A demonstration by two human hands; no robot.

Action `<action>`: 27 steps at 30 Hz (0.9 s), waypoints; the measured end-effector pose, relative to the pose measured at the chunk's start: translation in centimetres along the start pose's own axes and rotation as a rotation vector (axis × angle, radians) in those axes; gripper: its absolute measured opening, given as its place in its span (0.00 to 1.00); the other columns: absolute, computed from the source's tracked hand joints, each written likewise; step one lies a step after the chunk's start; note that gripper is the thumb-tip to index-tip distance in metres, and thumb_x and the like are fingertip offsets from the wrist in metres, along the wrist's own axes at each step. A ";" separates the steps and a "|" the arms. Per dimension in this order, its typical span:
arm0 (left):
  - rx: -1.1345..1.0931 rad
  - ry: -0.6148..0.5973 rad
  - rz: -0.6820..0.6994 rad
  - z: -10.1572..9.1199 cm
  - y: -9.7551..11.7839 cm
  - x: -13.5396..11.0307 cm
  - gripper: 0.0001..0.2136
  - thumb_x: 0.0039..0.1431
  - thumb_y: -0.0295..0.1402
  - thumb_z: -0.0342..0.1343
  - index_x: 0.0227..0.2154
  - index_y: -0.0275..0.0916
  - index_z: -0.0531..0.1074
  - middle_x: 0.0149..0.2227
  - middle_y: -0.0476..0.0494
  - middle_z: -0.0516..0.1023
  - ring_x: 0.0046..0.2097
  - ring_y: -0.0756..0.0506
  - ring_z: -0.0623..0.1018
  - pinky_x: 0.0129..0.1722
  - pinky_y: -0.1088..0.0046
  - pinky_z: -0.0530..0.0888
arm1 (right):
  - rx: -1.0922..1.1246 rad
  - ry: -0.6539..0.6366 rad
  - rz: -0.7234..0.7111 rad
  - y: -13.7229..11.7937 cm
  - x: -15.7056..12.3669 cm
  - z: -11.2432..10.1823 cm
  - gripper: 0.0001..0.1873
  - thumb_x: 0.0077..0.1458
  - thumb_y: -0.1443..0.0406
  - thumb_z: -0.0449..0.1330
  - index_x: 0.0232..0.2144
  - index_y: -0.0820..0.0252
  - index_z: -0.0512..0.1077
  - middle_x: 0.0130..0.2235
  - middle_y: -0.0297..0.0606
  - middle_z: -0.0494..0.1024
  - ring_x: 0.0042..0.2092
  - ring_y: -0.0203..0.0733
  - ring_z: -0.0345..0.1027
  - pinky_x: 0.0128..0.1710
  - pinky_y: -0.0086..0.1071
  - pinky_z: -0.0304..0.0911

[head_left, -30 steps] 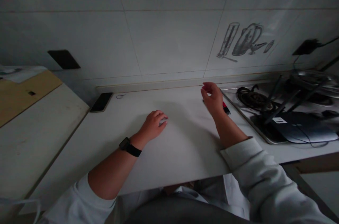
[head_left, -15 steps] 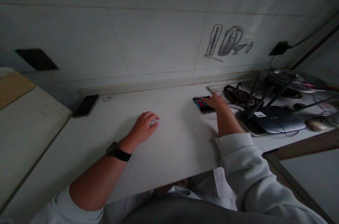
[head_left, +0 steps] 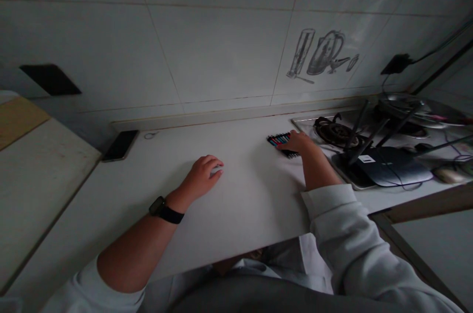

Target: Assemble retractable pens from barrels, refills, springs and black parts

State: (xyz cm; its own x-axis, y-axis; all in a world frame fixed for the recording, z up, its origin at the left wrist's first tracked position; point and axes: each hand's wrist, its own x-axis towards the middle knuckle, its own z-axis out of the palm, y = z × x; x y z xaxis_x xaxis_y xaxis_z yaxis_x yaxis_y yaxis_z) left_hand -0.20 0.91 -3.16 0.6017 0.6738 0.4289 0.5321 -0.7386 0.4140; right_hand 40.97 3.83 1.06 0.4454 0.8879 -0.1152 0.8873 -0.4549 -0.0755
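My left hand (head_left: 202,175) rests on the white worktop (head_left: 236,194), fingers curled loosely over a small pale object that I cannot make out. A black watch (head_left: 165,210) sits on that wrist. My right hand (head_left: 300,143) lies palm down on a row of coloured pens (head_left: 278,139) near the stove, its fingers over the pens' right ends. Whether the fingers grip any pen is hidden.
A dark phone (head_left: 120,145) lies at the back left by the wall. A gas stove (head_left: 338,133) stands right of the pens, with a black router (head_left: 384,165) and its antennas on it. A computer mouse (head_left: 449,175) sits far right. A lower wooden surface (head_left: 33,170) adjoins on the left.
My right hand went from raised above the worktop down onto the pens by the stove. The view swung right. My left hand stayed in place.
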 end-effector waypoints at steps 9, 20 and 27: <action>0.002 -0.016 0.005 0.2 -0.2 -0.1 0.07 0.67 0.30 0.58 0.46 0.41 0.76 0.46 0.41 0.78 0.50 0.41 0.77 0.53 0.56 0.74 | -0.054 -0.098 -0.117 -1.3 -0.2 -0.3 0.32 0.52 0.51 0.69 0.51 0.70 0.78 0.47 0.59 0.82 0.46 0.55 0.78 0.41 0.36 0.67; -0.009 -0.009 0.000 0.0 0.3 0.0 0.07 0.66 0.29 0.58 0.46 0.41 0.76 0.46 0.42 0.78 0.50 0.42 0.77 0.53 0.58 0.75 | -0.148 -0.045 -0.433 -6.6 -4.5 0.6 0.21 0.59 0.62 0.61 0.53 0.67 0.74 0.52 0.58 0.80 0.53 0.55 0.75 0.45 0.35 0.65; -0.013 0.018 -0.014 -0.2 0.3 0.0 0.07 0.68 0.31 0.57 0.46 0.41 0.76 0.47 0.42 0.78 0.50 0.42 0.77 0.54 0.57 0.75 | -0.088 0.005 -0.585 -9.6 -7.1 1.1 0.20 0.60 0.65 0.60 0.54 0.63 0.72 0.55 0.54 0.78 0.53 0.53 0.74 0.46 0.35 0.65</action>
State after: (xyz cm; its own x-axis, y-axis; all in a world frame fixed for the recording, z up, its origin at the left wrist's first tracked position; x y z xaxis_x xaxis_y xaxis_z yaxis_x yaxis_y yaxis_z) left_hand -0.13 0.74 -2.90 0.5830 0.6847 0.4375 0.5324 -0.7286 0.4308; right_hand 29.18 1.78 1.53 -0.1207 0.9899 -0.0747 0.9921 0.1177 -0.0431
